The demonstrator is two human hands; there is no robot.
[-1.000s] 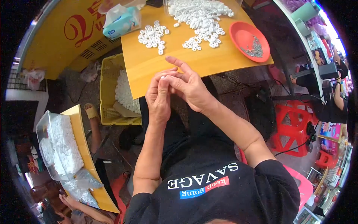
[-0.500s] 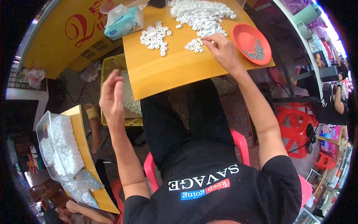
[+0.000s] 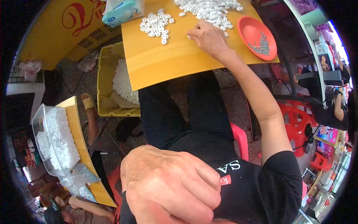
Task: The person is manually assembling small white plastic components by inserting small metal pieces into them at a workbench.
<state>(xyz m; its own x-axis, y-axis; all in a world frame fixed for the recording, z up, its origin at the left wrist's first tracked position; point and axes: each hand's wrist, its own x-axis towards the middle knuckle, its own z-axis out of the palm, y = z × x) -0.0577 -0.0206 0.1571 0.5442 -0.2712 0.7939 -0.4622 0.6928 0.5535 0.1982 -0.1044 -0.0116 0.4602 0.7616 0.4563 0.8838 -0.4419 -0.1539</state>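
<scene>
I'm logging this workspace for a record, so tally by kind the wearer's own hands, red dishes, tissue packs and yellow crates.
Own hands: 2, left hand and right hand
Red dish: 1
Tissue pack: 1
Yellow crate: 1
Total: 5

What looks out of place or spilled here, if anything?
Nothing looks spilled: the metal bits sit in the red dish. One white piece lies apart between the left pile and right pile, a minor oddity. The left hand looms close to the camera, hiding part of the shirt.
</scene>
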